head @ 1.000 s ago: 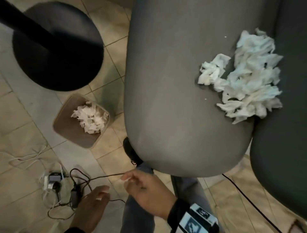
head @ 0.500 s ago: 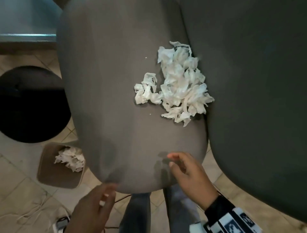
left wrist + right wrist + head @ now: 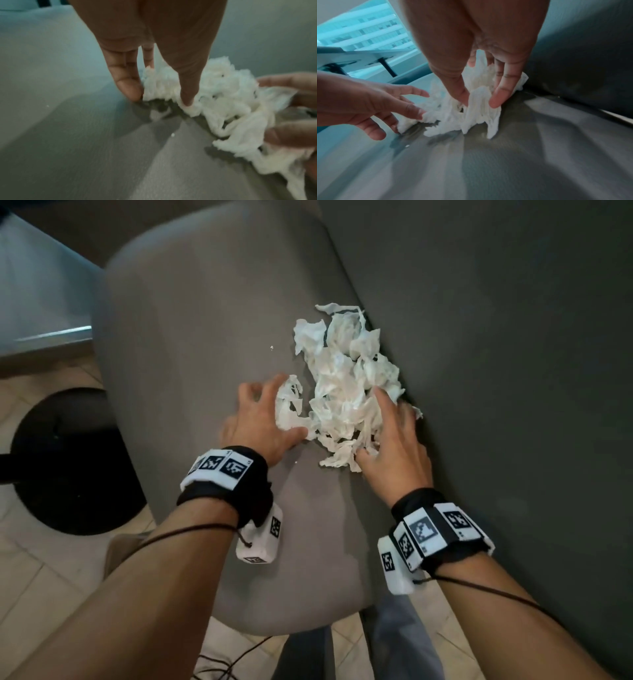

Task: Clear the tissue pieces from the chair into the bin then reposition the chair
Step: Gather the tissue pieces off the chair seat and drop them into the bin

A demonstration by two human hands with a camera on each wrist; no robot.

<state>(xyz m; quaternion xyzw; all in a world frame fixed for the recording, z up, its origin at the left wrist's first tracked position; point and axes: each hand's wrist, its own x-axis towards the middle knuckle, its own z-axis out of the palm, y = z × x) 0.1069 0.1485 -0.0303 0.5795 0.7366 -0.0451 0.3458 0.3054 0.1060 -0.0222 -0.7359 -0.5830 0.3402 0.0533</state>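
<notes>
A pile of crumpled white tissue pieces (image 3: 342, 385) lies on the grey chair seat (image 3: 191, 344), against the dark backrest (image 3: 496, 371). My left hand (image 3: 274, 409) is spread on the seat at the pile's left edge, its straight fingers (image 3: 126, 86) touching a small clump of tissue (image 3: 214, 94). My right hand (image 3: 373, 422) lies on the pile's right side beside the backrest. In the right wrist view, tissue (image 3: 476, 108) stands between the right hand's (image 3: 479, 102) thumb and straight fingers (image 3: 498, 97), and the left hand (image 3: 393, 108) faces it across the pile.
A brown corner, probably the bin (image 3: 116, 549), shows under my left forearm. A black round base (image 3: 68, 460) stands on the tiled floor to the left. Cables (image 3: 222, 669) lie on the floor below the seat front. My legs (image 3: 394, 631) are close against the seat.
Both hands have come up from below the seat's front edge onto the seat and now touch the tissue pile from either side. The head view has moved closer over the chair.
</notes>
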